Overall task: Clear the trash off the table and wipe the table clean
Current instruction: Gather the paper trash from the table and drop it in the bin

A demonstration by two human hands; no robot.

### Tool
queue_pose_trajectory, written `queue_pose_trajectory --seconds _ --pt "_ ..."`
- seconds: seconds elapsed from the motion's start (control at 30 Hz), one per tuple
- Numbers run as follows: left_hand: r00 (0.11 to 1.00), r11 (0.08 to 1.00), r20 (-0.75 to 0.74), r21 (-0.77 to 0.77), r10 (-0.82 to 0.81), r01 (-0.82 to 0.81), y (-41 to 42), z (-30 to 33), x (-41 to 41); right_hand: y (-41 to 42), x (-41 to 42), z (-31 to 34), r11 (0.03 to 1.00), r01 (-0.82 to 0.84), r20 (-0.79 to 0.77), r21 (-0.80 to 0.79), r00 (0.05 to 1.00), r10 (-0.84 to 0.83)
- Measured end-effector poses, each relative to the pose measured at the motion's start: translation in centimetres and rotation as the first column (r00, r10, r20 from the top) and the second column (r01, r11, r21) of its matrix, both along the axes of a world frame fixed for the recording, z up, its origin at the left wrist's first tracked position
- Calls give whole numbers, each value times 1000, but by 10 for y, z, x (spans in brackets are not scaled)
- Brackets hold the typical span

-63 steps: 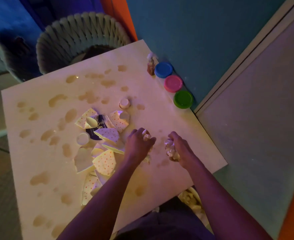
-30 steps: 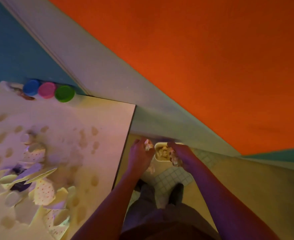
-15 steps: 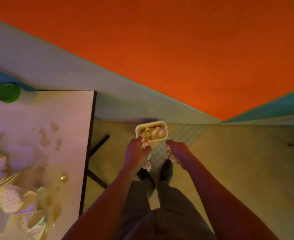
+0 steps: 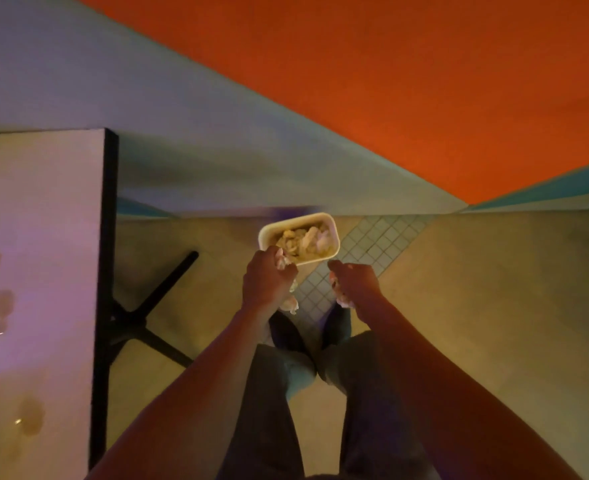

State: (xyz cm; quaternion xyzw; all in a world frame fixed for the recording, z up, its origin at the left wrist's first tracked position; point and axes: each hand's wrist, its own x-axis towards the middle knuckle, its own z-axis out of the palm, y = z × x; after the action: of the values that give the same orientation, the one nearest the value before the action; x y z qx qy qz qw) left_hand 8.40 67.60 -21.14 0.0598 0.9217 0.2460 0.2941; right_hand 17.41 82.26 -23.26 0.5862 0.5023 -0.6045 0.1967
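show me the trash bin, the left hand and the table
trash bin (image 4: pixel 264 234): head view, near-left rim
left hand (image 4: pixel 264 284): head view, back of hand
table (image 4: pixel 43 202): head view, bare top

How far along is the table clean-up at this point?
Partly done: the small bin on the floor already holds crumpled scraps. In hand: the left hand and right hand each grip wadded trash near the bin, not yet dropped. Left: the table shows brown spill stains, so wiping is not done. Most of the tabletop is out of view.
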Motion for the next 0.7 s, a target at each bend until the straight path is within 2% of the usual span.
queue_pose_trajectory --seconds 0.17,0.3,0.4,0.57,0.7 --pt "996 997 -56 2 72 -72 5 -90 -27 3 -35 -85 986 -39 -28 163 999 44" --pt "988 994 -125 73 94 -86 13 -158 -43 9 -67 -147 965 -89 -114 248 986 121" --pt "981 996 -193 90 24 -7 18 -208 -52 6 -85 -196 955 -119 -137 273 977 161" --pt "942 988 -304 20 -141 155 16 -286 -59 -2 -104 -298 944 -132 -190 301 962 195" --pt "907 951 -291 -40 -304 306 13 -330 -67 -5 -115 -335 942 -137 -200 306 958 204"
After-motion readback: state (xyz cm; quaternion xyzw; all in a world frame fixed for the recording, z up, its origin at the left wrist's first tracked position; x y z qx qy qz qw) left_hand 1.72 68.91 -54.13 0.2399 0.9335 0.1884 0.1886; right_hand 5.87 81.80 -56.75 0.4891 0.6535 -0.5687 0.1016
